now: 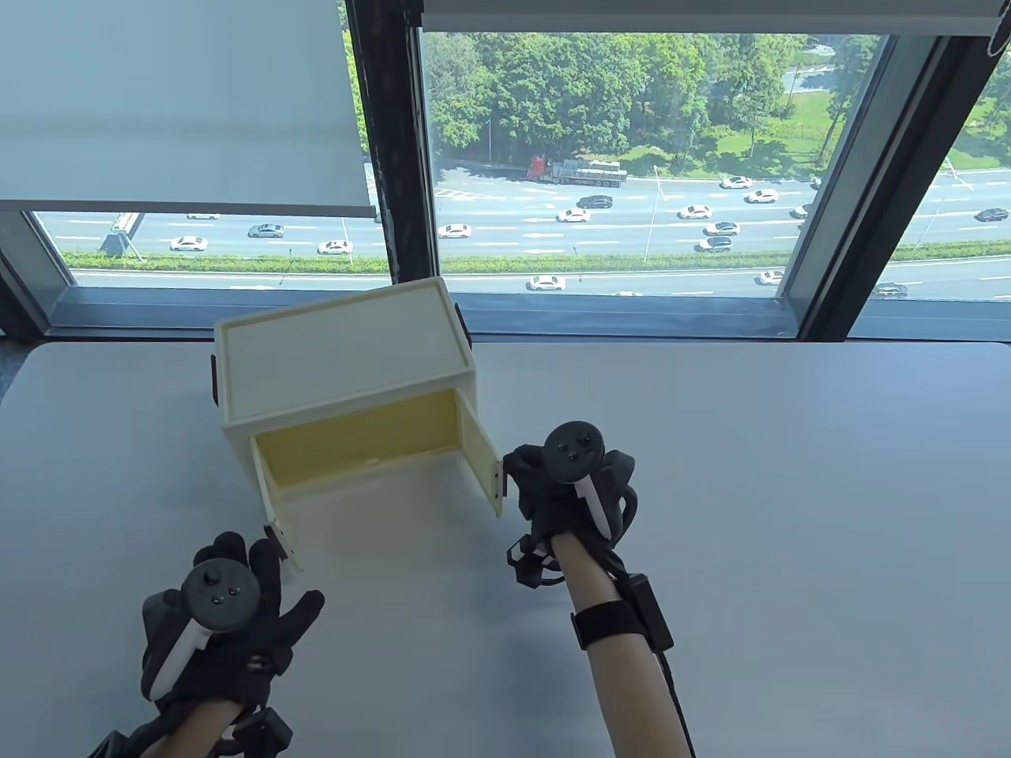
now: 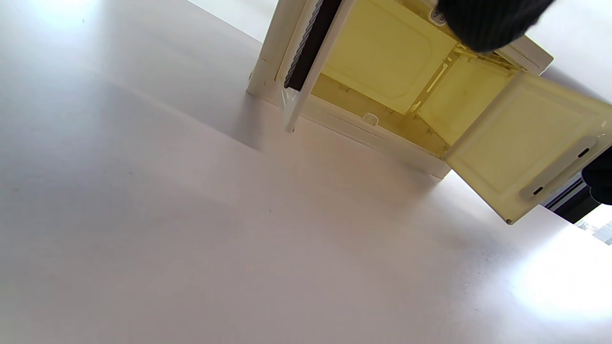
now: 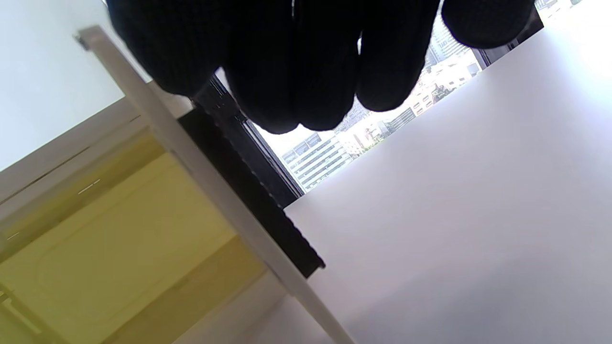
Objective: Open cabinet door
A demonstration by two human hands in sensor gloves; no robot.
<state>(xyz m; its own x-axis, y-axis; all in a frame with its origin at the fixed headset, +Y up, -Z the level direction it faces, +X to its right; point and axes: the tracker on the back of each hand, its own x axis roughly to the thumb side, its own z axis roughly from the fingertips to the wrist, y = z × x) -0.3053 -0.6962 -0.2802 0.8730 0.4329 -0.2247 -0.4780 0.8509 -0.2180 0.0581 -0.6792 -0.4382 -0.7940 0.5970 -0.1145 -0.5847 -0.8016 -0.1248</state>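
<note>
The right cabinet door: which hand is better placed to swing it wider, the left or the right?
The right hand. It sits directly beside the right door, its fingers at the door's outer edge in the right wrist view. The left hand is beside the left door, on the cabinet's other side.

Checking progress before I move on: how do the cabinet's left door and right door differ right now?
The left door stands by the spread left hand; the right door has the right hand close at its outer edge. In the left wrist view the left door shows edge-on, the right door shows its inner face. Both are cream, swung open, with a dark strip outside.
</note>
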